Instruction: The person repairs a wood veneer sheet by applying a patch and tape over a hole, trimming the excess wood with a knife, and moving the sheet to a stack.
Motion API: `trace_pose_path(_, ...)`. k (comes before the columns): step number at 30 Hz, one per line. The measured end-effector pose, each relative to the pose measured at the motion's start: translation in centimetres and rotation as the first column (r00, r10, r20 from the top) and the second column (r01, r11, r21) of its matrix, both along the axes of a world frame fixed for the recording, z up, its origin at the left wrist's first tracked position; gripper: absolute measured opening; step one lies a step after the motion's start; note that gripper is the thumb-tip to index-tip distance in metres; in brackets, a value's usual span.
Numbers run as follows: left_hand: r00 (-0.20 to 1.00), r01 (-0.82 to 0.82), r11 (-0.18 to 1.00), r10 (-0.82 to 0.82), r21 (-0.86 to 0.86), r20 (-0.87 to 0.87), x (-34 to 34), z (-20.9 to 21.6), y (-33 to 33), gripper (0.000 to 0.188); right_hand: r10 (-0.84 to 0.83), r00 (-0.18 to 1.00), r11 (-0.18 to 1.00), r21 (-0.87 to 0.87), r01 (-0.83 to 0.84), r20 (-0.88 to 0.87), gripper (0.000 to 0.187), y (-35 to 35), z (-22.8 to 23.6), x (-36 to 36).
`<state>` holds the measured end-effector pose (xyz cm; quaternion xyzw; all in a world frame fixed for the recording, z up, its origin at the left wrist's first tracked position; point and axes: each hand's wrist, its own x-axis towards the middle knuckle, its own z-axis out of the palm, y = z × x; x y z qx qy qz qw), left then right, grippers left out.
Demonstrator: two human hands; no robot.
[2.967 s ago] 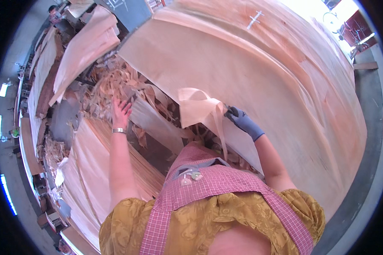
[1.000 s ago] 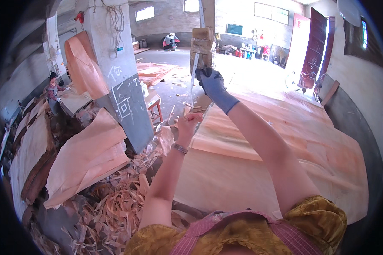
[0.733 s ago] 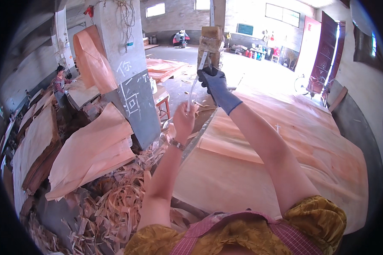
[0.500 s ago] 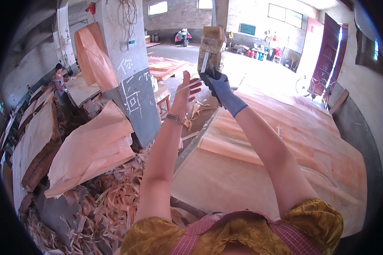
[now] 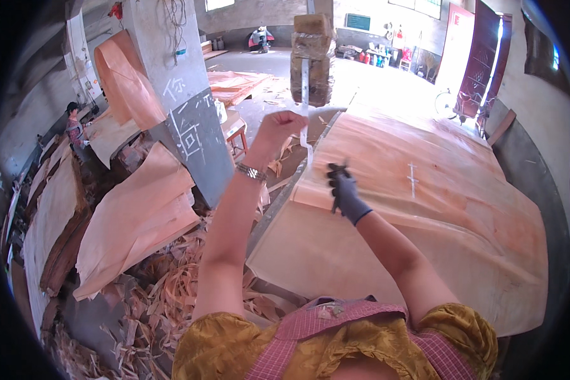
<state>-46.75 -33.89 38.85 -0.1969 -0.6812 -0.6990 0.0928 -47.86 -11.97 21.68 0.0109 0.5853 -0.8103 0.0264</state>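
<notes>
Clock: 12 lies straight ahead of the wearer's chest.
Apron: pink checked apron (image 5: 348,310) over a mustard patterned blouse (image 5: 231,342), nearest the camera, probably worn against dust.
Scraps: curled veneer offcuts (image 5: 171,288) heaped near the left forearm at about 10 o'clock, looking like discarded trimmings.
Veneer stack: broad, thin peach-coloured wood veneer sheets (image 5: 424,253) spread from 12 to 2 o'clock, probably laid flat to give a wide working surface; a pale cross-like mark lies on top.
Right hand: the right hand (image 5: 346,191), in a blue glove with dark fingers, is at 12 o'clock in front of the stack's left part; fingers partly bent and loosely parted, blurred. Whether it holds something dark or touches the veneer, I cannot tell.
Left hand: the bare left hand (image 5: 278,132), a metal-link band (image 5: 251,171) at its wrist, is raised near 12 o'clock; fingers curled almost closed, their tips appearing to pinch the white strip (image 5: 305,88), perhaps to steady it.
Strip: hangs upright at 12 o'clock, kinked below the fingertips.
Blocks: brick-like bundle (image 5: 313,60) in clear wrap, just above the hand, seemingly hung as a weight.
Pillar: grey-and-white pillar (image 5: 202,149) at 11 o'clock.
Co-worker: another person (image 5: 76,133) beyond, at 10 o'clock.
Door: dark red door (image 5: 478,63) at 1 o'clock, open to daylight.
</notes>
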Motion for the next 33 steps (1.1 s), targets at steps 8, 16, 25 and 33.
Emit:
trace_pose_path(8,0.999,0.042,0.999,-0.042,0.034,-0.015,4.0,-3.8,4.1,0.006,0.253,0.858,0.949,0.289,-0.129,-0.447,0.019,-1.2,11.2,6.9)
trace_pose_path(16,0.996,-0.067,0.956,0.045,0.285,0.083,8.8,-2.5,10.5,0.014,0.002,0.354,0.662,0.267,0.701,-0.935,0.007,0.8,11.3,9.9)
trace_pose_path(25,0.932,-0.313,0.823,0.171,0.473,0.318,10.8,-3.7,17.5,0.013,-0.096,0.845,0.988,0.051,0.144,-0.526,0.018,10.7,7.7,19.9)
trace_pose_path(33,0.627,0.48,0.876,-0.374,0.039,0.683,16.0,-12.7,26.0,0.048,-0.034,0.999,0.995,-0.1,0.031,-0.033,0.065,24.2,-1.0,28.6)
